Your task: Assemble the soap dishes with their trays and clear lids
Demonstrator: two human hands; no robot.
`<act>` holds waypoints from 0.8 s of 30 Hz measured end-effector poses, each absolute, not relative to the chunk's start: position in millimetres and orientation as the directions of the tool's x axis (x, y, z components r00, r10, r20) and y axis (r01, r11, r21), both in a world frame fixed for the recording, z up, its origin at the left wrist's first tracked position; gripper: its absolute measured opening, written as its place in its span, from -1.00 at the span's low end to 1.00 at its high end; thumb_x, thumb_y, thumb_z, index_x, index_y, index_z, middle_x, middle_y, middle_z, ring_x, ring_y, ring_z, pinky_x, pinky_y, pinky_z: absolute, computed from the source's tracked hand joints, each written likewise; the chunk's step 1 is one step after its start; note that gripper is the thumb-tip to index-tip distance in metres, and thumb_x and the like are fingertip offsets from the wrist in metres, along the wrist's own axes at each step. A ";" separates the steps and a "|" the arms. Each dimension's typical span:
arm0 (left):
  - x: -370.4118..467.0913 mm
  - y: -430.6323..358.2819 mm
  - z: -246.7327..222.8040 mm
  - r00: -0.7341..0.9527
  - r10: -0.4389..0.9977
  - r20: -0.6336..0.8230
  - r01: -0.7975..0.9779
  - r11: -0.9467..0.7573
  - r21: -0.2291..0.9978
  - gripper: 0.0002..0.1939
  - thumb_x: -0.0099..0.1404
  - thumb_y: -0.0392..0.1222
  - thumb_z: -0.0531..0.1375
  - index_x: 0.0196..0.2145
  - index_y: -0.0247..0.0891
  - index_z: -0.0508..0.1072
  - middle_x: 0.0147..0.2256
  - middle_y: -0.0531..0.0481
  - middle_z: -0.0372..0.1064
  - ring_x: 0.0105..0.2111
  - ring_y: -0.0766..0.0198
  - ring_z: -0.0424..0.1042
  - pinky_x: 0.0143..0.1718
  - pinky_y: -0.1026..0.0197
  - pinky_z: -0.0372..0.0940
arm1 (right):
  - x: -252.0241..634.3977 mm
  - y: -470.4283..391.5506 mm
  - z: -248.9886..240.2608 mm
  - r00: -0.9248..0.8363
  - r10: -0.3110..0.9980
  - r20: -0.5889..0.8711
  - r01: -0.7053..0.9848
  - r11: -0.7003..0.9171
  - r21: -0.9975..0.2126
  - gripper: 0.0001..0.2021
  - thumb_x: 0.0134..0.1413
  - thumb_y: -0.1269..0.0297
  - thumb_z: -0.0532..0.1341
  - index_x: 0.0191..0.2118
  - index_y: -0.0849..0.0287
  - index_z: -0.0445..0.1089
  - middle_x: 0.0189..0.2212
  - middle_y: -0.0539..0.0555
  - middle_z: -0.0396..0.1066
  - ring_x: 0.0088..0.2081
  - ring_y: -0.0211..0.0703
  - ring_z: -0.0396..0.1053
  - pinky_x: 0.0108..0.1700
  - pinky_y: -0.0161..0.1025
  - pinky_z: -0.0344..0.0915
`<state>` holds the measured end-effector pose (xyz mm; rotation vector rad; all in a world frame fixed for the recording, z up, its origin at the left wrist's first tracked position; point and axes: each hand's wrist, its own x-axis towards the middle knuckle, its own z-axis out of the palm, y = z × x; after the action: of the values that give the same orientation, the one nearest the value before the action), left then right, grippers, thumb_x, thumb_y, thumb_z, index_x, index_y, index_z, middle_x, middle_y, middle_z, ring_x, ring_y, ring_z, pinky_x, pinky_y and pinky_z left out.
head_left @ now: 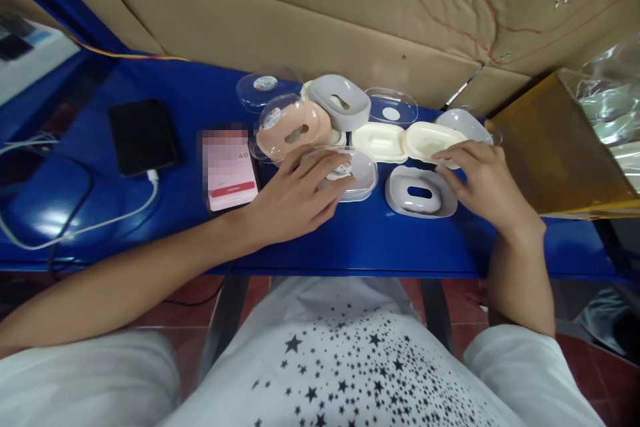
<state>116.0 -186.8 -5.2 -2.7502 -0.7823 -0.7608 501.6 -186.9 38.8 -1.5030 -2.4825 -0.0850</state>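
Observation:
My left hand point(305, 193) lies with fingers stretched out over a clear lid point(367, 170) with a round sticker, which sits on a pale grey soap box. At the right, my right hand point(480, 173) pinches the near right rim of a cream soap-dish tray point(430, 139) between thumb and fingers. Just below that tray stands a grey soap-dish base point(421, 192) with an oval hole. Another cream tray point(379, 140) lies between the hands. Behind them are a peach base point(295, 130), a tilted grey base point(340, 101) and a clear lid point(391, 105).
Left of the dishes lies a phone point(230, 180) with a lit screen, then a black device point(141, 137) with a white cable. A cardboard box point(555, 147) holding plastic-wrapped pieces stands right. Cardboard point(300, 7) lines the back of the blue table point(350, 250).

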 end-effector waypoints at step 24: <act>127.1 -222.8 -12.4 0.898 0.190 0.396 0.250 -0.963 -0.104 -0.56 0.54 -0.08 0.40 0.26 -0.20 0.44 0.39 -0.37 0.40 0.34 -0.12 0.46 0.37 -0.15 0.37 | 441.0 -202.8 24.1 -0.334 0.886 0.321 0.636 0.463 -0.618 -0.79 0.57 0.11 0.21 0.03 0.04 0.57 -0.18 0.06 0.68 -0.21 -0.11 0.63 -0.08 -0.14 0.51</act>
<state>127.1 -222.8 -12.4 -2.9109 -0.3398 -0.5845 441.0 -202.8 24.1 -1.2604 -2.0833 0.5130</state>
